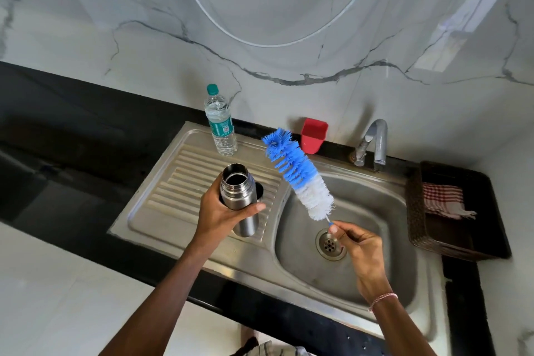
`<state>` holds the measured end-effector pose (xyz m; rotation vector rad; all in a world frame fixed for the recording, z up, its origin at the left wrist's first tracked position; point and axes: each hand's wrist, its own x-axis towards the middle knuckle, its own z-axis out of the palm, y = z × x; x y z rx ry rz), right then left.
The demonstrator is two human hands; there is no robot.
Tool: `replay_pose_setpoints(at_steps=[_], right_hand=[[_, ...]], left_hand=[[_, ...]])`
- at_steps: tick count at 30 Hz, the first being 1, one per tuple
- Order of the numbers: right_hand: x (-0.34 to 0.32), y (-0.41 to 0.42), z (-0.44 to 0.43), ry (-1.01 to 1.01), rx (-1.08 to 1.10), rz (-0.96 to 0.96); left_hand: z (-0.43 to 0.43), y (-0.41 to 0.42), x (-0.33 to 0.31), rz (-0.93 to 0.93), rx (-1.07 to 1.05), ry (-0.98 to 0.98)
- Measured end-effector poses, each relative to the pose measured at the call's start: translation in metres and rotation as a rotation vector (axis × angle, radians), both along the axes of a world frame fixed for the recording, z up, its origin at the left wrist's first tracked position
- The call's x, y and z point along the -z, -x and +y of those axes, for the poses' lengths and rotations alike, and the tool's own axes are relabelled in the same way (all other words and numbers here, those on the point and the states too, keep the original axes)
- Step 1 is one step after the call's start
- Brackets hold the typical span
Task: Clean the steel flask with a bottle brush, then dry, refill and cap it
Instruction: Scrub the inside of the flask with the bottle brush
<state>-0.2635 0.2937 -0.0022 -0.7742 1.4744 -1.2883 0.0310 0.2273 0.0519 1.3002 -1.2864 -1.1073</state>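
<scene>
My left hand [224,218] grips the steel flask [239,191] around its middle, upright and uncapped, above the sink's ribbed drainboard [179,182]. A dark cap [260,189] peeks out just behind the flask. My right hand [359,248] pinches the thin handle of the bottle brush [297,173] over the basin. The brush has blue bristles at its tip and white bristles lower down, and it slants up and left, its tip to the right of and above the flask's open mouth.
A plastic water bottle [221,121] with a green cap stands at the drainboard's back edge. A red cup [313,134] and the tap [375,142] are behind the basin [375,211]. A dark basket [450,211] with a checked cloth [443,199] sits at the right.
</scene>
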Motion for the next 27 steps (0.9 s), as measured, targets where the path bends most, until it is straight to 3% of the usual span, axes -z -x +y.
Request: replay_pose_setpoints(at_steps=[9, 27], right_hand=[[-0.003, 0.009, -0.014, -0.008, -0.030, 0.036], [0.000, -0.009, -0.024, -0.026, -0.042, 0.056]], left_hand=[[-0.006, -0.031, -0.020, -0.046, -0.103, -0.002], [-0.034, -0.051, 0.009, -0.116, -0.238, -0.044]])
